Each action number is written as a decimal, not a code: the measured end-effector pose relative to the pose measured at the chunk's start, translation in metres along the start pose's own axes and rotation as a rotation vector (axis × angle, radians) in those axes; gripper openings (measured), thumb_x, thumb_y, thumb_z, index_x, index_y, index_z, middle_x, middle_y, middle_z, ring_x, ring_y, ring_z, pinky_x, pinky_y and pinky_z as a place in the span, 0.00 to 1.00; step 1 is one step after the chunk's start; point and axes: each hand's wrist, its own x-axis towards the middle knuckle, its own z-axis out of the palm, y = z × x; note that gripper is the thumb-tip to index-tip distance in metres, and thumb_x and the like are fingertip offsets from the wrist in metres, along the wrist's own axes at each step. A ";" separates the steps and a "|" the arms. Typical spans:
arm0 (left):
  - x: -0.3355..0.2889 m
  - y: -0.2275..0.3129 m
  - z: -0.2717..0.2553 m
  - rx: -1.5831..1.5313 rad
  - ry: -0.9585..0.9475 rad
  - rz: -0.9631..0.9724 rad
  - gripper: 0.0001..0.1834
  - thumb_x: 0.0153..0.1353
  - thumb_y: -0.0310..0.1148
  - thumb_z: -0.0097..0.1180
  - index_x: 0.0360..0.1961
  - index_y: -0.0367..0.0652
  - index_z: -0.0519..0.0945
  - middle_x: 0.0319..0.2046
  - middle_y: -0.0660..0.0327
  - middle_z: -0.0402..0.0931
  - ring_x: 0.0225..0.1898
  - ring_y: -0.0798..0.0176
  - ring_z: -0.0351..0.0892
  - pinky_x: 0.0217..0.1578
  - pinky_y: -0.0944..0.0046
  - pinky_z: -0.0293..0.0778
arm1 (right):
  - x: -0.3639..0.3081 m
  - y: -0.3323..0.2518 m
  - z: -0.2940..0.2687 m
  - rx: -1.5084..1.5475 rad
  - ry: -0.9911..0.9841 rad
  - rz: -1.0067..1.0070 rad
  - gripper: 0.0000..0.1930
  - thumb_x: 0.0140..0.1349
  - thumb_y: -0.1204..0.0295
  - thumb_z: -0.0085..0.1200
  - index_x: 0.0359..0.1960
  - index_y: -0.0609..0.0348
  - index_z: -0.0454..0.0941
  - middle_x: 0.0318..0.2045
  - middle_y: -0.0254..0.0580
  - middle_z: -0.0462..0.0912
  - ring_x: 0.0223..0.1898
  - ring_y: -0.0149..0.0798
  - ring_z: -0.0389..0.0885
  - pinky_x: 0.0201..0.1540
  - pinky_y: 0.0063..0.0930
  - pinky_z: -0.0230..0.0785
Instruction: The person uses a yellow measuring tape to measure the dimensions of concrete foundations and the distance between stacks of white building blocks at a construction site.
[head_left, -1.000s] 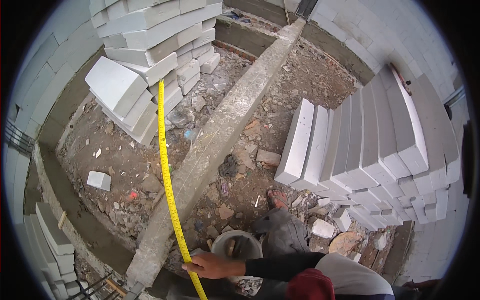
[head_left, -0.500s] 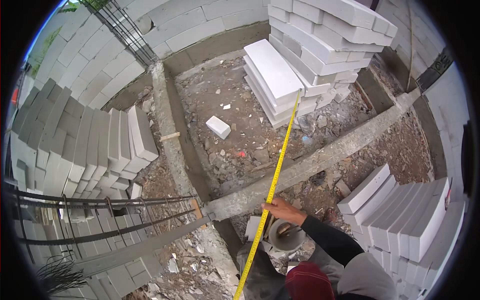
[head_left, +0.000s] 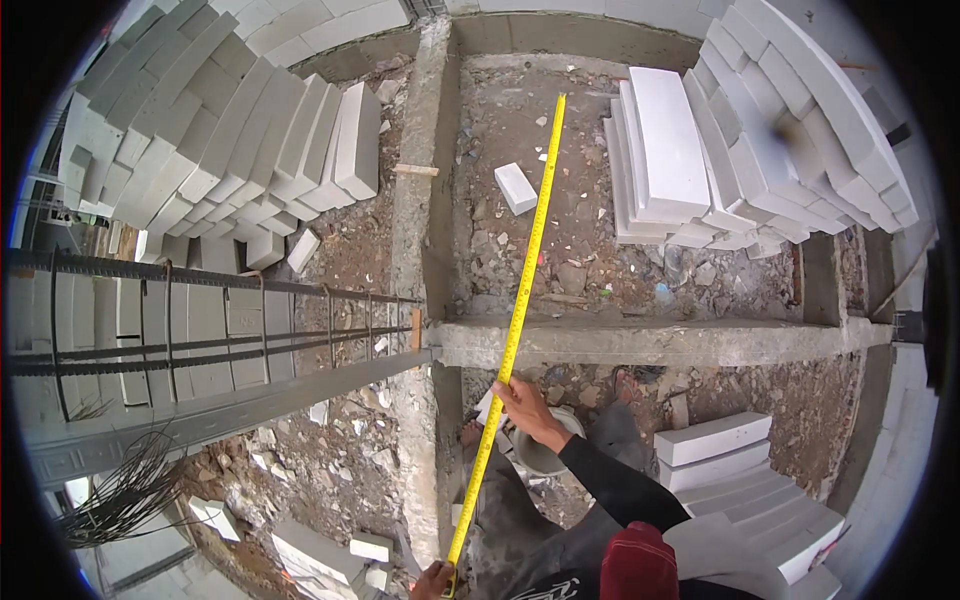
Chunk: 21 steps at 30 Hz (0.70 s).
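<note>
A long yellow tape measure stretches from the lower edge away from me, its free end over the rubble ground beyond the concrete beam. My right hand grips the blade partway along, above the near side of that beam. Down at the lower edge, my left hand is closed around the near end of the tape; the frame cuts off part of this hand. Below my right hand a round grey bucket stands on the ground, partly covered by my forearm. A small white block lies beside the blade's far part.
White block stacks stand at far right, left and near right. Concrete beams cross the rubble. A rebar cage juts in from the left above a grey beam, near a bundle of thin wire.
The tape's far end has come away from the white block stack and swung left over open ground. My left hand has come into view at the lower edge. The view has turned right.
</note>
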 end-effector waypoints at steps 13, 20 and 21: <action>0.117 0.106 0.054 -0.212 0.187 0.084 0.27 0.65 0.54 0.51 0.48 0.39 0.75 0.25 0.58 0.74 0.27 0.66 0.73 0.29 0.64 0.69 | 0.069 0.024 0.036 -0.198 0.021 0.034 0.17 0.66 0.60 0.44 0.33 0.62 0.78 0.27 0.57 0.80 0.31 0.58 0.79 0.35 0.46 0.68; 0.091 -0.021 0.050 -0.062 0.344 0.238 0.20 0.68 0.44 0.49 0.51 0.40 0.74 0.22 0.58 0.73 0.25 0.65 0.72 0.28 0.60 0.69 | 0.244 -0.050 0.001 0.065 0.059 -0.093 0.18 0.68 0.63 0.42 0.39 0.66 0.79 0.27 0.45 0.83 0.31 0.40 0.82 0.37 0.35 0.71; 0.093 -0.011 0.047 -0.131 0.285 0.207 0.18 0.67 0.44 0.49 0.45 0.39 0.77 0.21 0.57 0.72 0.25 0.66 0.73 0.28 0.60 0.69 | 0.246 -0.053 0.003 0.019 0.020 0.046 0.18 0.68 0.63 0.43 0.40 0.67 0.78 0.28 0.47 0.83 0.33 0.39 0.82 0.37 0.34 0.72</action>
